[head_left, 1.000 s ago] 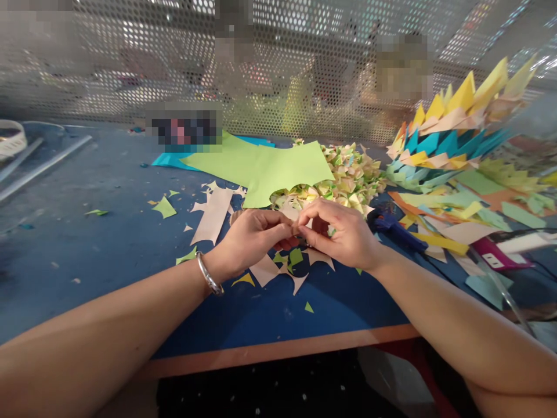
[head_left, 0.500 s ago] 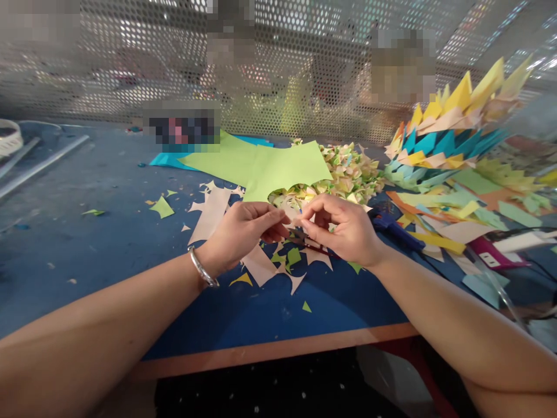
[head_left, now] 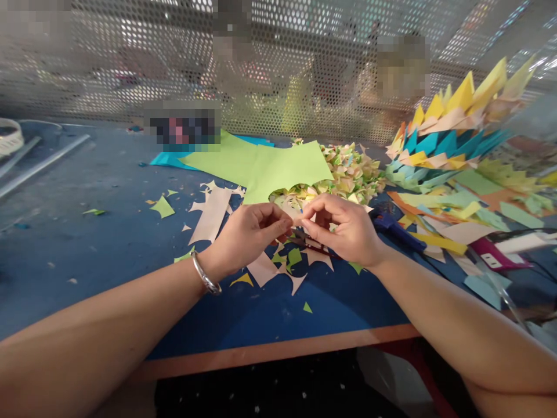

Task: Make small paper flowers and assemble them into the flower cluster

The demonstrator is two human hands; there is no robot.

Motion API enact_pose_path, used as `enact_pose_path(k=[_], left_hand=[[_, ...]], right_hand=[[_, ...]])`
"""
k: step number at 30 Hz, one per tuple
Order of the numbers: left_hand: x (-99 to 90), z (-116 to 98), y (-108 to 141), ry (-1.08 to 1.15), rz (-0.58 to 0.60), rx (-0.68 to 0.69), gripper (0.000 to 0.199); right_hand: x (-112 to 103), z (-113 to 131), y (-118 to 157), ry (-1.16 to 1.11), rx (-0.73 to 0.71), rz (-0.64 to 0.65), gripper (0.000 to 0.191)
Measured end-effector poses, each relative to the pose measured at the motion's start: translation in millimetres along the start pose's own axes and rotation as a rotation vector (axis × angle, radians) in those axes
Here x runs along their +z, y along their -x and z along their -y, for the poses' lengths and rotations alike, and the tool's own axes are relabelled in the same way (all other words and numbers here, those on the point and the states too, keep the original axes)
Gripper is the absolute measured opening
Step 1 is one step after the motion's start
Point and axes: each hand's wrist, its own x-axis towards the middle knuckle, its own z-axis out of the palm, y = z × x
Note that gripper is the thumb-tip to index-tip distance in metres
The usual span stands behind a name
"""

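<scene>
My left hand (head_left: 256, 232) and my right hand (head_left: 342, 229) meet above the blue table, fingertips almost touching. Both are closed in a pinch on a small pale pink piece (head_left: 297, 222), most of which the fingers hide. Right behind them lies a large light green sheet (head_left: 282, 168) with scalloped cut edges. Pink paper offcuts (head_left: 262, 268) and green scraps (head_left: 295, 257) lie below and around the hands. A heap of small folded pink and green pieces (head_left: 354, 171) sits behind my right hand.
Layered spiky paper shapes (head_left: 448, 145) stand at the back right. Paper strips (head_left: 470, 232), a dark blue tool (head_left: 398, 229) and a magenta power strip (head_left: 498, 255) lie right. Clear rods (head_left: 47, 162) lie left. A perforated metal screen (head_left: 261, 75) runs behind.
My left hand has turned slightly and its fingertips have shifted right, closer to those of my right hand. A green scrap now shows beside my left wrist.
</scene>
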Motion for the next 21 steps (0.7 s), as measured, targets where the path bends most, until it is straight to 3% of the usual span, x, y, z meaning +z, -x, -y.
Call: enact_pose_path(k=[5,8,12,15,21], left_hand=[[-4.5,-4,-1,-0.119,-0.135,0.02,0.029],[-3.3,-5,0,-0.107,-0.225,0.082,0.018],[6.6,-3,3,0.145,-0.082,0.113,0.039],[13.5,0,3,0.236,-0.063,0.128,0.025],[13.3,2,2,0.165,-0.129,0.146,0.014]], right_hand=[[0,1,-1,-0.007,0.006,0.006,0.007],[0,1,0,-0.004,0.009,0.004,0.007],[1,2,0,-0.007,0.015,0.004,0.005],[1,4,-1,-0.012,0.016,0.006,0.005],[3,5,-2,0.011,0.017,0.008,0.007]])
